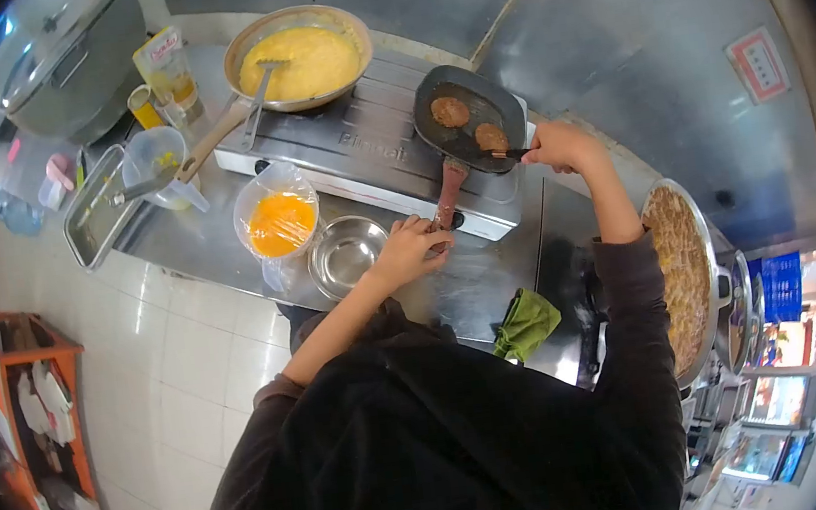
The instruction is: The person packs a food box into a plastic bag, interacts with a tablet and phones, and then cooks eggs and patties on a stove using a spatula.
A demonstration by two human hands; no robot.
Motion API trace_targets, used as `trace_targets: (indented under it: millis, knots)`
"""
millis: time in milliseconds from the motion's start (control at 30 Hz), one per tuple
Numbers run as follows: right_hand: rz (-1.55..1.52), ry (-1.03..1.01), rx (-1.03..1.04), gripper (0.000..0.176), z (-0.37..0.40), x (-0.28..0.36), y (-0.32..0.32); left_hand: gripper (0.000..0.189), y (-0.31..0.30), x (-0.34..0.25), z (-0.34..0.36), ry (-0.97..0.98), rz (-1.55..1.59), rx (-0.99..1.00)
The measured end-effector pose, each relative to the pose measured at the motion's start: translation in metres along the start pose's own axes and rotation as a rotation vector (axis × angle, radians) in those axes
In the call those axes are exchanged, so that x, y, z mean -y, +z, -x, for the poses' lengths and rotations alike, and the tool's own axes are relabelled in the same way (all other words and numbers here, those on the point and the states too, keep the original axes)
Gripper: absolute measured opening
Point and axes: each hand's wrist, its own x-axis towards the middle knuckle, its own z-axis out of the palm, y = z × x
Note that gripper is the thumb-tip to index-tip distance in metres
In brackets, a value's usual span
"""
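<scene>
In the head view my left hand (415,252) is closed around the end of the reddish-brown handle (449,193) of a dark frying pan (467,97). The pan sits on the right burner of a gas stove (355,145). Two browned round patties, an upper patty (450,112) and a lower patty (491,137), lie in it. At the pan's right rim my right hand (565,146) grips a thin dark utensil (515,153), whose tip reaches the lower patty's edge; its exact kind I cannot tell.
A larger pan (367,58) of yellow egg, with a slotted turner (260,106), occupies the left burner. Near the stove's front are a plastic-covered container of orange liquid (281,222) and a steel bowl (348,257). A green cloth (529,324) lies close to my body; a large food-filled pot (682,274) stands right.
</scene>
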Motion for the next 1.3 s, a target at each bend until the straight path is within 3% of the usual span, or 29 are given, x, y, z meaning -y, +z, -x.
trace_targets:
  millis: [233,333,567,767,867,933,1067,1167,1233,1300]
  knots:
    - [-0.218,0.177,0.024,0.032,0.013,-0.013,-0.024,0.029,-0.002,0.003,0.004,-0.073,-0.016,0.062]
    - [-0.369,0.188,0.045,0.031,0.02,-0.023,-0.032,0.027,-0.003,0.004,0.006,-0.013,-0.046,0.026]
    - [-0.368,0.316,-0.019,0.028,0.022,-0.028,-0.048,0.023,0.002,0.008,0.01,-0.002,-0.014,-0.048]
    - [-0.037,0.207,0.064,0.032,0.022,0.019,-0.024,0.023,0.002,0.008,0.009,-0.001,-0.029,-0.049]
    - [0.146,0.108,0.066,0.028,-0.004,0.013,0.001,0.023,0.001,0.007,0.01,-0.013,-0.018,-0.017]
    - [0.3,0.003,-0.196,0.029,-0.017,0.003,0.013,0.023,0.0,0.007,0.007,-0.025,-0.007,-0.008]
    - [0.353,0.014,-0.227,0.031,-0.028,0.003,0.017,0.025,0.001,0.008,0.009,-0.018,-0.004,-0.005]
    - [0.265,0.015,-0.253,0.03,-0.026,-0.001,0.007,0.025,-0.001,0.008,0.009,-0.03,-0.013,0.006]
    - [-0.024,0.21,-0.049,0.037,-0.015,0.0,-0.015,0.026,-0.001,0.008,0.01,-0.039,-0.008,0.016]
    - [-0.099,0.223,-0.019,0.034,-0.011,-0.011,-0.027,0.026,0.0,0.009,0.01,-0.042,-0.005,0.027]
